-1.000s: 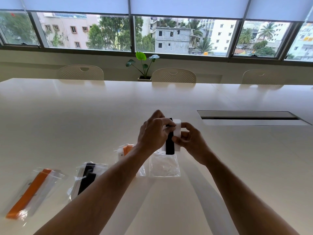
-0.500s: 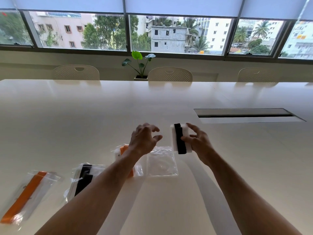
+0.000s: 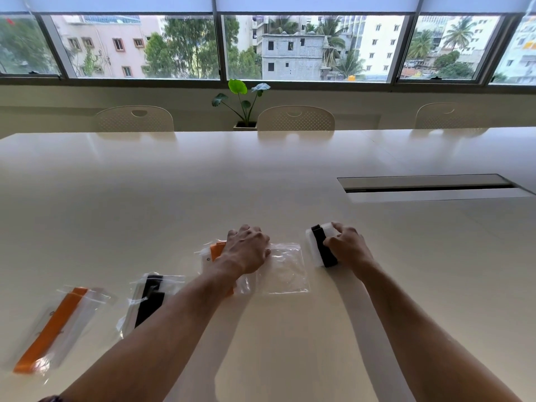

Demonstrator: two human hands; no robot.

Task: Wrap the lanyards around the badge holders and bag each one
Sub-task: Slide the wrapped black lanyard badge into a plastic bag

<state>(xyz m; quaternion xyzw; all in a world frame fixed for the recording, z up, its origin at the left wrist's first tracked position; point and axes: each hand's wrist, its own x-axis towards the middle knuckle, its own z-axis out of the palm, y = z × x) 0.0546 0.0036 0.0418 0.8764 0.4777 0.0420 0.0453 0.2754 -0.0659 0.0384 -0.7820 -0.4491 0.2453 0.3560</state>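
My right hand grips a white badge holder with a black lanyard wound around it, set down on the white table. To its left an empty clear bag lies flat. My left hand is down on that bag's left edge, fingers curled onto the plastic. Under my left wrist a bagged orange-lanyard holder is partly hidden.
Two more filled bags lie at the near left: one with a black lanyard, one with an orange lanyard. A recessed cable slot is at the right. Chairs and a potted plant stand beyond the far edge.
My left hand let go of the wrapped holder and dropped onto the empty bag. My right hand carried the holder to the right and lowered it to the table.
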